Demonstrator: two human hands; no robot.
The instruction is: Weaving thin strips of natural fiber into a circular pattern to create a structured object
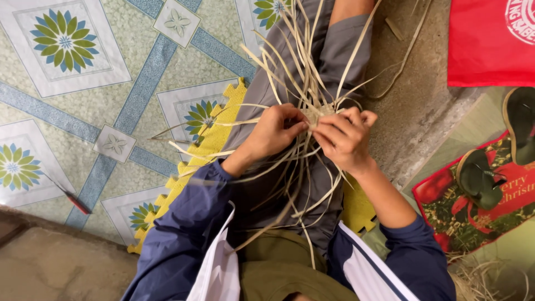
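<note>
My left hand point(276, 131) and my right hand point(344, 135) meet over my lap, both pinching the small woven centre of a bundle of pale straw strips point(313, 116). Long loose strips point(301, 50) fan out upward over my grey trouser leg point(340, 53) and downward toward my body. My fingers are closed on the strips at the woven knot. Dark blue jacket sleeves cover both forearms.
A yellow foam mat point(214, 136) lies under me on a patterned floor covering point(83, 83). A red-handled tool point(75, 202) rests at left. Dark sandals point(479, 178) sit on a red decorated mat at right, below a red bag point(490, 42). Loose straw point(490, 276) lies at bottom right.
</note>
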